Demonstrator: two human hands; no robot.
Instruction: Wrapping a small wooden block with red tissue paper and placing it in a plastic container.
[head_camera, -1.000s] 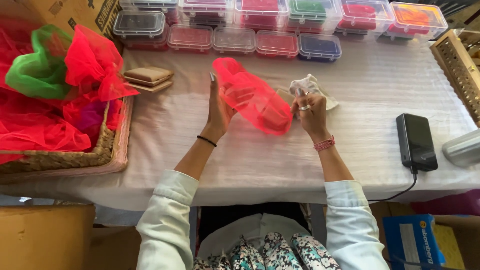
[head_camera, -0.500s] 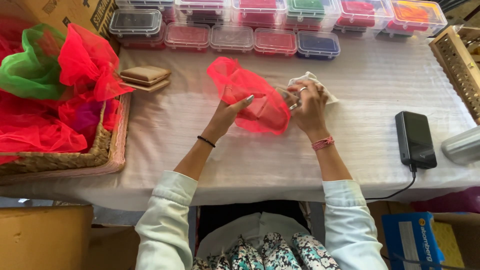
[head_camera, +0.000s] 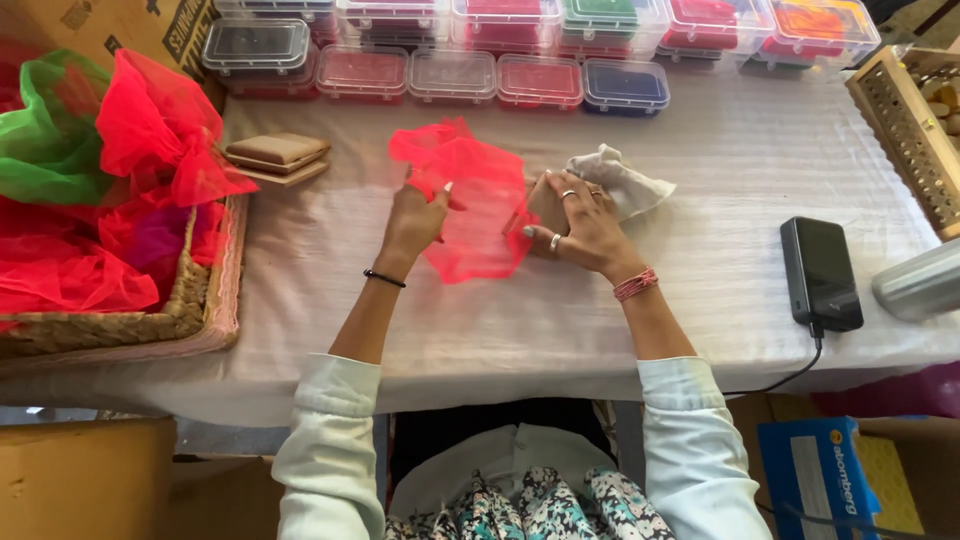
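Red net (head_camera: 470, 205) lies spread near the middle of the table (head_camera: 740, 150), between the two hands, and it now sits flatter on the white cover than half a second ago, when it was bunched up and lifted against the right hand. The left hand (head_camera: 415, 215) pinches the net's left edge with fingers curled, lower and closer to the cloth than before, when its fingers were stretched open across the mesh. The right hand (head_camera: 580, 225) has come down to press flat, fingers spread, on a small brown piece (head_camera: 545, 200) at the net's right edge, grasping nothing that can be made out; a crumpled white cloth (head_camera: 620, 180) lies just behind it, touching the fingers. Along the table's far edge stand rows of clear lidded boxes (head_camera: 455, 75) with coloured contents, unchanged. Towards the left edge a stack of tan pads (head_camera: 275, 155) lies beside a woven basket (head_camera: 195, 310) heaped with red and green net, both as before. Near the right edge a black power bank (head_camera: 820, 270) rests with its cable running off the near edge.
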